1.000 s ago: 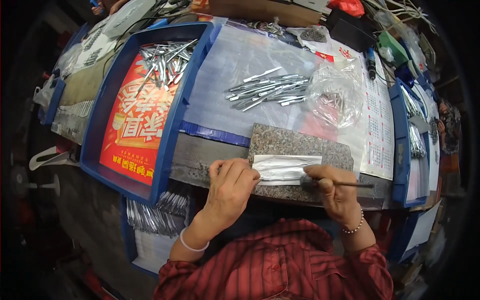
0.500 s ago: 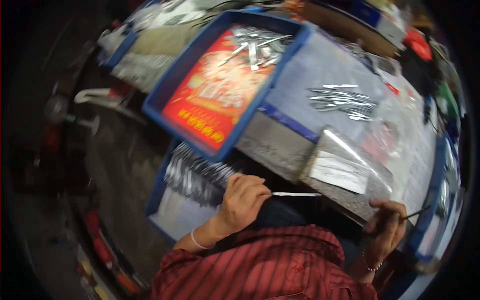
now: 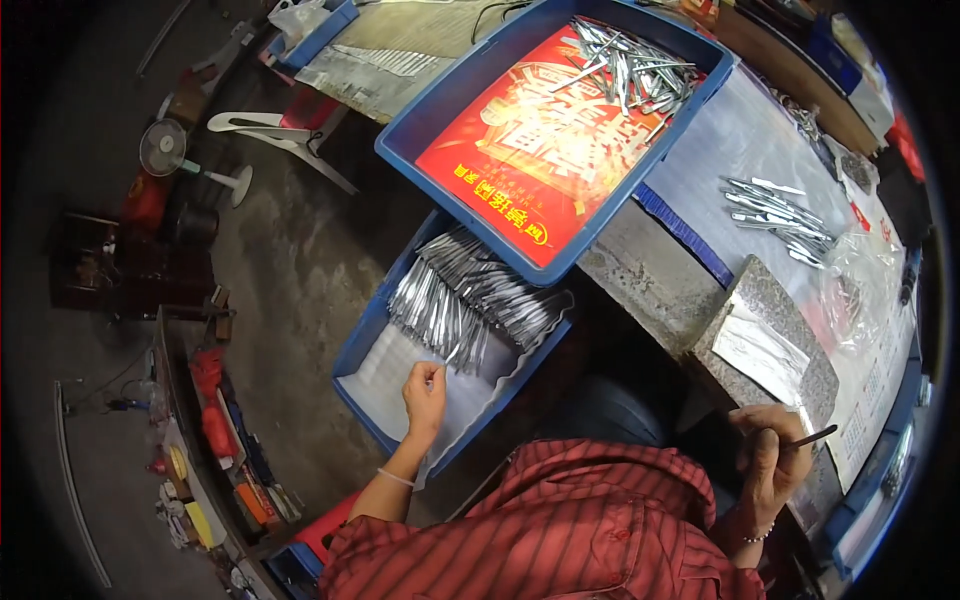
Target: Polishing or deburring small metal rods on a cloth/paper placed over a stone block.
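My left hand (image 3: 425, 396) is closed in a pinch at the edge of the lower blue tray (image 3: 362, 408). A slim silver metal piece (image 3: 453, 356) shows at its fingertips, close to the rows of similar slim metal pieces (image 3: 437, 310) lying side by side in that tray. At the right, my right hand (image 3: 775, 450) is curled around a thin dark stick (image 3: 818, 436), whose end points out to the right. Just beyond that hand lies a speckled stone slab (image 3: 757, 275) with a creased white sheet (image 3: 760, 352) on it.
An upper blue tray (image 3: 560, 268), lined with a red printed sheet (image 3: 490, 190), holds a heap of metal pieces (image 3: 640, 75). More pieces (image 3: 778, 218) lie on the bench's pale covering (image 3: 710, 150), near clear plastic bags (image 3: 855, 285). A white fan (image 3: 165, 148) stands at the left.
My left hand has moved left and down to the lower tray with the slim metal piece. My right hand stays near the slab, still holding the dark stick. The view has shifted left.
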Tool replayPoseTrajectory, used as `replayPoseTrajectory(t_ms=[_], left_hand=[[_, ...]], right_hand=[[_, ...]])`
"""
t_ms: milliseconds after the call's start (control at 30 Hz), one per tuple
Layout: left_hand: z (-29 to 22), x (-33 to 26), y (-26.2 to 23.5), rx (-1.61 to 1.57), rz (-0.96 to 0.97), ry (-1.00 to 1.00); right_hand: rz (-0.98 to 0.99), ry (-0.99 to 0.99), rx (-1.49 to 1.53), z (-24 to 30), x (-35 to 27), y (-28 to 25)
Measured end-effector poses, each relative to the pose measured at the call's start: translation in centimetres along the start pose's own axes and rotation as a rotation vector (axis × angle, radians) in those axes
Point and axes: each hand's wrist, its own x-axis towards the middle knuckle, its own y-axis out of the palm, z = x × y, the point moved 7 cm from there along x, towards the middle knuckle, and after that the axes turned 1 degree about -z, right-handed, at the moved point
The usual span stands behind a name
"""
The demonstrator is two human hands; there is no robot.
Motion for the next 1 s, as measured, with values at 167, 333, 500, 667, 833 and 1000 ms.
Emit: replayPoseTrajectory(t_ms=[167, 333, 500, 667, 833, 1000], left_hand=[[-1.3, 0.2, 2.3, 0.047, -0.01, 0.15], [-3.5, 0.7, 4.4, 0.123, 0.085, 0.266], [-3.7, -0.2, 2.4, 0.189, 0.115, 0.316], [-9.6, -1.4, 1.7, 0.173, 0.108, 0.52], [-12.2, -1.3, 1.9, 0.089, 0.134, 0.54], [-1.3, -1.0, 0.5, 0.021, 0.141, 0.085]], right_hand=[[0.017, 0.175, -0.07, -0.5, -0.2, -0.2], [0.024, 0.05, -0.137, 0.4, 0.1, 0.6], [0.207, -0.059, -0.219, 0.4, 1.6, 0.9], [0.25, -0.06, -0.19, 0.0, 0.4, -0.3], [0.193, -0.017, -0.164, -0.6, -0.9, -2.0], [0.054, 0.091, -0.025, -1.9, -2.2, -4.0]])
